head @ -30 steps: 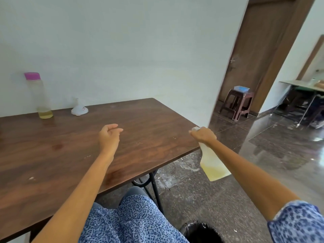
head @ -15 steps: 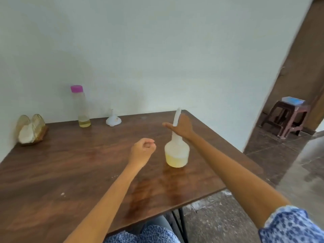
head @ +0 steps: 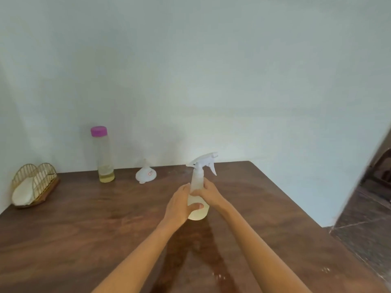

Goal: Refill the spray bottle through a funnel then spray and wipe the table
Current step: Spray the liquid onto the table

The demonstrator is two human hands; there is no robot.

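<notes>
Counter (head: 84, 240) of dark, glossy wood grain fills the lower view and runs back to a pale, plain wall. Your two bare forearms reach forward and meet at its middle, where the spray bottle (head: 197, 193) stands upright, its long axis vertical, directly between your hands. Your left hand (head: 178, 205) curls its grip round the rounded lower body, thumb across the front; your right hand (head: 209, 194) wraps the narrower neck just above, nearer the white trigger head (head: 204, 162), so it looks the one placed to unscrew it. The bottle is frosted, translucent plastic with a shallow layer of yellowish liquid. Farther back stand a tall clear bottle (head: 104, 157) with a pink cap, a gold wire holder (head: 33, 187) and a small white funnel (head: 146, 175) lying mouth-down.
</notes>
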